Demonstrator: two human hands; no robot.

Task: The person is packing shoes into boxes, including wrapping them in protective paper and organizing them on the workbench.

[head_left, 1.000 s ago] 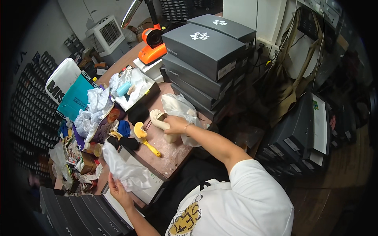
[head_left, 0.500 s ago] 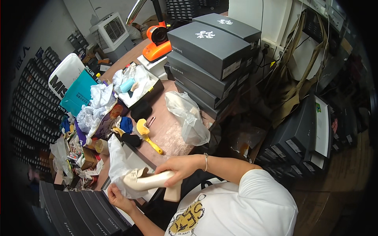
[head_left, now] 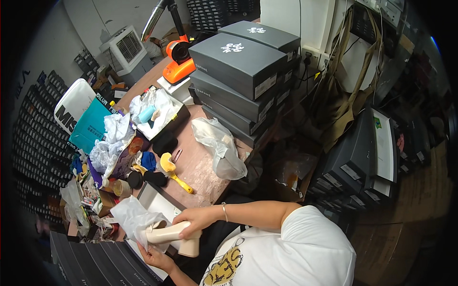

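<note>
Grips a cream shoe (head_left: 164, 234) near its heel with the right hand (head_left: 196, 221); holds a white wrapper (head_left: 131, 217) around the shoe's toe with the left hand (head_left: 157, 259), over an open box (head_left: 153, 199) near a yellow brush (head_left: 181, 184).

A scuffed pinkish-brown worktable (head_left: 188, 155) carried stacked dark grey shoeboxes (head_left: 236, 71) toward the back right. A translucent plastic bag (head_left: 222, 152) lay before them, with a yellow-handled brush (head_left: 178, 180) to its left. Farther left stood a paper-filled open box (head_left: 173, 125); behind that, a white box (head_left: 178, 91) sat beneath an orange-based apparatus (head_left: 179, 70).
</note>
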